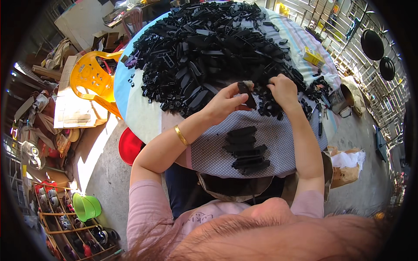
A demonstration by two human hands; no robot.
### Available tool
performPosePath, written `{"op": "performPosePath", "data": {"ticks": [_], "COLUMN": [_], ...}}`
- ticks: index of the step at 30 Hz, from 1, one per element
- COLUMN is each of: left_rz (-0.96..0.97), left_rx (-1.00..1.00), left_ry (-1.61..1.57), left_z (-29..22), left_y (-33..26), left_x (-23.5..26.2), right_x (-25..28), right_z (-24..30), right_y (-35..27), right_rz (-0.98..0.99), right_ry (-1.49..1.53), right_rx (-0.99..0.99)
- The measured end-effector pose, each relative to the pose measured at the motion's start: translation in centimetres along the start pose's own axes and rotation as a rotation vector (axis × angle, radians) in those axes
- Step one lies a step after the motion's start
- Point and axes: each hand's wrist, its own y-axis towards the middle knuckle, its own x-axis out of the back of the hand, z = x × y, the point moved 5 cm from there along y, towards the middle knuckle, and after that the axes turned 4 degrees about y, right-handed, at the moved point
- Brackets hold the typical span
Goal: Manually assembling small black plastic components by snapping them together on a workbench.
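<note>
My left hand [227, 103] holds a dark, flat black plastic piece [248, 96] between thumb and fingers, above the near edge of a big heap of black plastic parts [204, 48]. Just right of it, my right hand [284, 91] has its fingers pinched together at the small black parts [271, 106]; whatever is in them is too small to make out. Nearer to me, several long black pieces [247, 150] lie side by side in a short column on the dotted cloth [209, 150]. All of this rests on a round table.
On the table's right are a metal mug [342, 99], a yellow box [312, 56] and a pen-like tool [320, 126]. Around it stand a yellow chair [93, 78], a round red object [129, 145], a green bucket [86, 206] and a paper bag [344, 172].
</note>
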Motion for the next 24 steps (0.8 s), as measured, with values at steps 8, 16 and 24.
{"op": "performPosePath", "data": {"ticks": [8, 16, 24], "left_rz": [0.042, -0.141, -0.128], "left_rx": [-0.006, 0.003, 0.069], "left_ry": [-0.089, 0.073, -0.158], "left_z": [-0.8, -0.2, -0.5], "left_y": [-0.2, 0.2, 0.1], "left_x": [-0.2, 1.7, 0.7], "right_x": [1.3, 3.6, 3.3], "right_z": [0.1, 5.7, 6.6], "right_y": [-0.4, -3.1, -3.5], "right_rz": [-0.096, 0.105, -0.047], "right_ry": [0.608, 1.417, 1.072], "right_rx": [-0.049, -0.044, 0.083]}}
